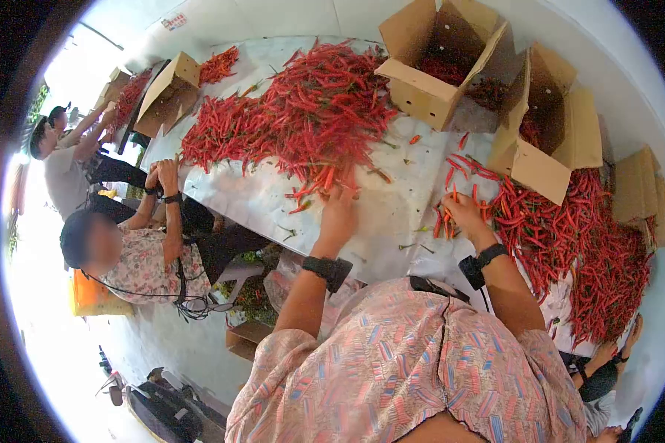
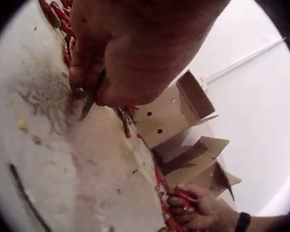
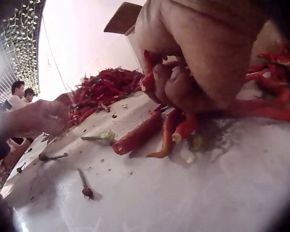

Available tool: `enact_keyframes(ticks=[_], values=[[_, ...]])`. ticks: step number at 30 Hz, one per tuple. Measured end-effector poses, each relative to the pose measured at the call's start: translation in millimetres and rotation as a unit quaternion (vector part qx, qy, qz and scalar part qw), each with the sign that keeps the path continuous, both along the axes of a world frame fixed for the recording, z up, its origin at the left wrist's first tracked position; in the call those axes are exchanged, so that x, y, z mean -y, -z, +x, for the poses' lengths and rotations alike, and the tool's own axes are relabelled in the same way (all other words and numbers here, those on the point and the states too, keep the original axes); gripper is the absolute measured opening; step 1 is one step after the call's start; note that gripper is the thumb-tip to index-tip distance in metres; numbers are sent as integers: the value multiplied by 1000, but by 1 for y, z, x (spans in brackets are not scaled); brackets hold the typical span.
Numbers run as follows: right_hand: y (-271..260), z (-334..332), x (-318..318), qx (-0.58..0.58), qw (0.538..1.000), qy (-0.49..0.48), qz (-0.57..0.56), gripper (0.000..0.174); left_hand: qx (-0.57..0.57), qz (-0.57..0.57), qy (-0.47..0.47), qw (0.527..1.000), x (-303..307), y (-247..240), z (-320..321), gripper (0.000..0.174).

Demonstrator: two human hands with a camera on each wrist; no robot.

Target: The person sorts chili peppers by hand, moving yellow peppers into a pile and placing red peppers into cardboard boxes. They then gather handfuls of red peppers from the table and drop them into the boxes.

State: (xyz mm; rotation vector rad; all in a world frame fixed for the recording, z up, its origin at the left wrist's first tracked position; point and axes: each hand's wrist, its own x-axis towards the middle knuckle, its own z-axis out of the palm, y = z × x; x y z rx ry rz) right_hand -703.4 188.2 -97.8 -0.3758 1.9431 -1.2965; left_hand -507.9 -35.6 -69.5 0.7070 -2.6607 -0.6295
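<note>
At the near edge of a large heap of red chili peppers [image 1: 295,111], my left hand [image 1: 338,218] reaches down to the table. Its fingers pinch a chili pepper, whose green tip [image 2: 88,105] pokes out below them in the left wrist view; the hand hides the rest. My right hand [image 1: 464,215] is curled around a few red chili peppers [image 3: 149,72], low over the white sheet. Several more chilies [image 3: 140,135] lie right under its fingers. Loose stems [image 3: 85,186] are scattered on the sheet between the hands.
Two open cardboard boxes [image 1: 428,96] [image 1: 536,162] with chilies stand at the back right. A second chili heap [image 1: 584,244] spreads on my right. Another box [image 1: 171,92] lies at the far left. A person [image 1: 155,258] sits at the table's left side; others are farther off.
</note>
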Motion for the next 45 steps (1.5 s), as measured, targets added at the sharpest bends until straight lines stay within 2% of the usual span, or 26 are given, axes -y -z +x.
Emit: enact_keyframes(ticks=[2, 3, 5, 6, 8, 9, 13, 15, 16, 19, 20, 21, 22, 23, 25, 26, 27, 28, 29, 31, 33, 36, 39, 41, 43, 45], values=[[-1, 1, 0, 14, 1000, 4, -20, 24, -119, -95, 17, 988, 11, 1, -11, 16], [-1, 2, 0, 28, 999, 6, -38, 17, -119, -95, 19, 988, 21, 0, -14, 16], [-4, 2, -1, 35, 999, 3, -41, 16, -85, -69, -49, 993, 42, -23, -18, 16], [-6, 2, 0, 42, 998, 0, -44, 16, -86, -71, -49, 993, 52, -27, -20, 16], [-5, 2, 0, 46, 998, 4, -42, 15, 31, -134, -33, 990, 75, -32, -22, 20], [-5, 1, 1, 49, 998, 9, -39, 15, 41, -125, -49, 990, 91, -9, -25, 20], [-6, -1, 0, 60, 998, 7, -33, 13, 54, -114, -51, 991, 83, -10, -30, 20], [-8, 0, 0, 23, 999, -19, -33, 26, 52, -88, -39, 994, 73, -9, -30, 19], [-10, 1, 1, 22, 999, -18, -35, 26, 51, -89, -38, 994, 66, -12, -30, 19], [-17, 2, 1, 62, 998, 9, -30, 24, -63, -53, 30, 996, 48, -21, -26, 16], [-21, 0, -1, 119, 992, -5, -36, 22, -62, -52, 32, 996, 46, -22, -28, 16], [-23, 0, -2, 176, 983, -19, -41, 21, -81, -26, 46, 995, 44, -23, -31, 17], [-21, -1, -1, 175, 984, -18, -41, 21, -101, 0, 57, 993, 41, -28, -34, 18], [-19, 1, 1, 201, 976, -12, -87, 23, -101, 1, 57, 993, 38, -33, -37, 18], [-9, 4, 9, 227, 965, -5, -133, 25, -100, 184, -2, 978, 29, -44, -42, 19], [-4, 5, 14, 257, 947, 8, -193, 25, -100, 184, -1, 978, 22, -50, -45, 19], [1, 6, 18, 285, 924, 22, -252, 25, -89, 340, -15, 936, 13, -57, -49, 20], [-6, 9, 22, 285, 924, 24, -253, 25, -76, 486, -30, 870, 6, -60, -52, 22], [-22, 12, 27, 332, 910, 7, -248, 21, -74, 486, -28, 870, -1, -58, -55, 22], [-50, 18, 35, 378, 893, -10, -243, 20, -23, 365, 61, 929, -13, -53, -63, 21], [-66, 23, 41, 451, 858, 3, -245, 22, -30, 364, 94, 926, -28, -35, -71, 21], [-72, 29, 40, 437, 870, 31, -225, 22, -15, 384, 134, 913, -42, -40, -76, 21], [-40, 24, 32, 391, 890, 13, -233, 14, -78, 448, 132, 881, -40, -41, -76, 20], [-25, 19, 27, 395, 889, 15, -229, 11, -41, 276, 156, 947, -12, -36, -77, 16], [-17, 15, 19, 400, 888, 19, -227, 8, -143, 41, 127, 981, 35, 12, -84, 19], [-12, 14, 12, 405, 884, 43, -229, 6, -25, -28, -32, 999, 41, -38, -73, 20]])
